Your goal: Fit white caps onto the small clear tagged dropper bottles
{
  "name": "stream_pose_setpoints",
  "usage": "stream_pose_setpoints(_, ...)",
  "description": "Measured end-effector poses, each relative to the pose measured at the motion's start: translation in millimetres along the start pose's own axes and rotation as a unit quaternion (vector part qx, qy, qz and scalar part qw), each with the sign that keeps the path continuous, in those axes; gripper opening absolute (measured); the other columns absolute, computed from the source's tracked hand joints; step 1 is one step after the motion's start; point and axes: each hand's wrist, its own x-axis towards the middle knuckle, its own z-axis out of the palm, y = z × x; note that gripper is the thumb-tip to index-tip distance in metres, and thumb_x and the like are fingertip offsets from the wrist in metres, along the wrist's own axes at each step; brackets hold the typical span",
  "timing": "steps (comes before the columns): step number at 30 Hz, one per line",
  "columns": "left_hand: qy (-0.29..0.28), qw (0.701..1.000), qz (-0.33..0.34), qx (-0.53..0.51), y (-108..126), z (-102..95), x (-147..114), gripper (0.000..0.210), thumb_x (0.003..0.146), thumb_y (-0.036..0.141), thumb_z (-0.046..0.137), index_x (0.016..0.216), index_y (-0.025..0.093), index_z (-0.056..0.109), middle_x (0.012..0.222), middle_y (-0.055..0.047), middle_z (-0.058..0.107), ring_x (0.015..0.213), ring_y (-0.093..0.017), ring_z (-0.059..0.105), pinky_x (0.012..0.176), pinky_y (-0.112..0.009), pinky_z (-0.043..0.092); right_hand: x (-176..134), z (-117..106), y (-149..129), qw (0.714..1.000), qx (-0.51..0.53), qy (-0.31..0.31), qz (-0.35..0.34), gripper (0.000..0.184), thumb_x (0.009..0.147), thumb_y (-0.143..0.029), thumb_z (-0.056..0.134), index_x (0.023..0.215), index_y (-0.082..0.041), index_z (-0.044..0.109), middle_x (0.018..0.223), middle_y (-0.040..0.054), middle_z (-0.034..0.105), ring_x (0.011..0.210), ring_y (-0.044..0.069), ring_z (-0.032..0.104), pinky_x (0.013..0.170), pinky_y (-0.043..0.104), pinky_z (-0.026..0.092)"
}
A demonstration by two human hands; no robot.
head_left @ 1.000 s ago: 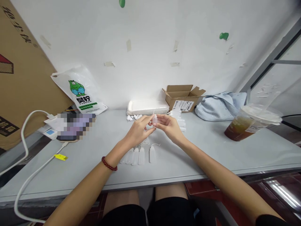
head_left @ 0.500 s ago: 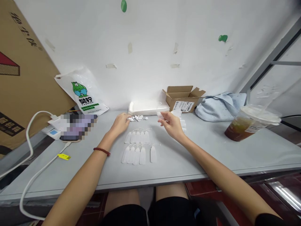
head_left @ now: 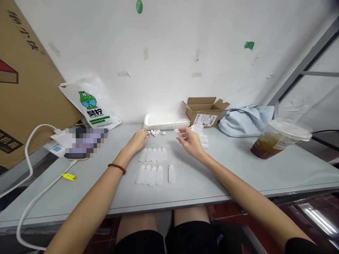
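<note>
My left hand (head_left: 140,138) is at the left edge of a pile of small white caps (head_left: 156,132). Its fingertips are pinched together, with a bit of white showing at them, apparently one cap. In my right hand (head_left: 191,141), a small clear plastic tube (head_left: 178,133) is held between thumb and fingers, tilted, with a thin loop above its end. More clear tubes (head_left: 204,141) lie behind that hand, partly covered by it. Between my forearms, several flat translucent white pieces with string loops (head_left: 153,174) lie in two rows, a single one (head_left: 172,173) standing apart at the right.
Along the wall are a stack of white trays (head_left: 165,121), an open cardboard box (head_left: 203,113) and a light blue cloth bag (head_left: 245,121). A lidded drink cup (head_left: 278,139) stands right. At left are a phone (head_left: 87,144) on a white cable, a plastic bag (head_left: 91,102) and a large carton (head_left: 29,88).
My left fingertips have drawn closed at the caps, and the pile's left end has fewer showing. The tube in my right hand has tilted and come slightly lower. The view has shifted a little.
</note>
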Motion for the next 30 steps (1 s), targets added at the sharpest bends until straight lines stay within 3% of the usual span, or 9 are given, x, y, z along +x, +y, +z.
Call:
stream_pose_setpoints(3, 0.009, 0.999, -0.027, -0.032, 7.8, -12.2, -4.8, 0.024, 0.073, 0.011, 0.048, 0.083, 0.015, 0.069, 0.089, -0.012, 0.068, 0.084, -0.027, 0.062, 0.08, -0.038, 0.047, -1.2, 0.6, -2.0, 1.0, -0.007, -0.008, 0.009, 0.022, 0.076, -0.033, 0.058, 0.092, -0.02, 0.051, 0.103, 0.0089, 0.062, 0.076, 0.018, 0.062, 0.061, 0.032, 0.051)
stream_pose_setpoints(6, 0.048, 0.97, -0.082, -0.225, 22.6, -32.6, -12.0, 0.017, 0.072, 0.022, 0.061, 0.086, 0.016, 0.069, 0.084, -0.007, 0.07, 0.08, -0.022, 0.062, 0.078, -0.036, 0.049, -4.2, 2.4, -6.6, 1.0, 0.004, -0.02, 0.008, 0.022, 0.076, -0.032, 0.058, 0.093, -0.02, 0.05, 0.103, 0.0086, 0.062, 0.075, 0.017, 0.063, 0.059, 0.031, 0.051)
stream_pose_setpoints(10, 0.072, 0.843, -0.116, -0.521, 53.6, -50.6, -16.8, 0.034, 0.062, 0.027, 0.078, 0.093, 0.014, 0.07, 0.091, -0.006, 0.07, 0.079, -0.016, 0.062, 0.079, -0.032, 0.05, -9.6, 6.0, -16.1, 0.999, 0.031, -0.035, 0.003, 0.022, 0.074, -0.029, 0.06, 0.092, -0.019, 0.051, 0.1, 0.0075, 0.063, 0.074, 0.017, 0.064, 0.059, 0.031, 0.052)
stream_pose_setpoints(14, 0.054, 0.731, -0.155, -0.662, 79.9, -43.0, -14.7, 0.022, 0.066, 0.016, 0.075, 0.087, 0.014, 0.07, 0.083, -0.004, 0.068, 0.076, -0.012, 0.061, 0.083, -0.031, 0.05, -13.2, 5.7, -28.4, 0.978, 0.163, -0.113, 0.06, 0.024, 0.071, -0.027, 0.064, 0.092, -0.018, 0.053, 0.088, 0.0047, 0.064, 0.071, 0.017, 0.066, 0.058, 0.031, 0.054)
stream_pose_setpoints(16, 0.029, 0.699, -0.178, -0.692, 87.4, -36.2, -13.9, 0.017, 0.069, 0.009, 0.068, 0.086, 0.013, 0.069, 0.079, -0.004, 0.066, 0.076, -0.012, 0.061, 0.084, -0.03, 0.05, -13.9, 3.9, -33.2, 0.952, 0.241, -0.165, 0.092, 0.025, 0.072, -0.028, 0.064, 0.093, -0.017, 0.056, 0.086, 0.004, 0.064, 0.07, 0.017, 0.067, 0.058, 0.03, 0.054)
stream_pose_setpoints(20, -0.029, 0.7, -0.168, -0.693, 93.3, -28.7, -14.6, 0.018, 0.072, 0.006, 0.061, 0.087, 0.013, 0.068, 0.077, -0.004, 0.063, 0.071, -0.011, 0.06, 0.081, -0.029, 0.051, -12.9, 2.0, -33.3, 0.917, 0.32, -0.205, 0.123, 0.023, 0.072, -0.027, 0.066, 0.092, -0.017, 0.06, 0.083, 0.003, 0.066, 0.07, 0.017, 0.068, 0.058, 0.029, 0.054)
stream_pose_setpoints(24, -0.044, 0.709, -0.164, -0.685, 91.8, -27.0, -15.2, 0.016, 0.071, 0.006, 0.06, 0.083, 0.012, 0.069, 0.08, -0.006, 0.065, 0.073, -0.011, 0.06, 0.08, -0.029, 0.05, -8.7, 2.8, -27.0, 0.907, 0.329, -0.208, 0.162, 0.02, 0.073, -0.028, 0.066, 0.089, -0.017, 0.059, 0.082, 0.0035, 0.067, 0.067, 0.017, 0.068, 0.057, 0.029, 0.053)
stream_pose_setpoints(26, -0.029, 0.732, -0.174, -0.658, 88.7, -27.0, -14.9, 0.014, 0.07, 0.009, 0.061, 0.081, 0.012, 0.069, 0.081, -0.007, 0.066, 0.075, -0.013, 0.061, 0.08, -0.031, 0.05, -4.9, 1.0, -24.8, 0.908, 0.328, -0.19, 0.178, 0.02, 0.072, -0.027, 0.066, 0.086, -0.017, 0.059, 0.081, 0.004, 0.067, 0.066, 0.017, 0.067, 0.056, 0.029, 0.052)
stream_pose_setpoints(30, 0.037, 0.81, -0.182, -0.556, 79.6, -25.7, -12.8, 0.014, 0.07, 0.019, 0.065, 0.082, 0.013, 0.069, 0.081, -0.007, 0.068, 0.074, -0.014, 0.061, 0.077, -0.033, 0.051, 6.2, -11.2, -20.7, 0.918, 0.34, -0.097, 0.182, 0.017, 0.069, -0.025, 0.066, 0.081, -0.016, 0.058, 0.078, 0.0042, 0.067, 0.064, 0.017, 0.066, 0.056, 0.028, 0.051)
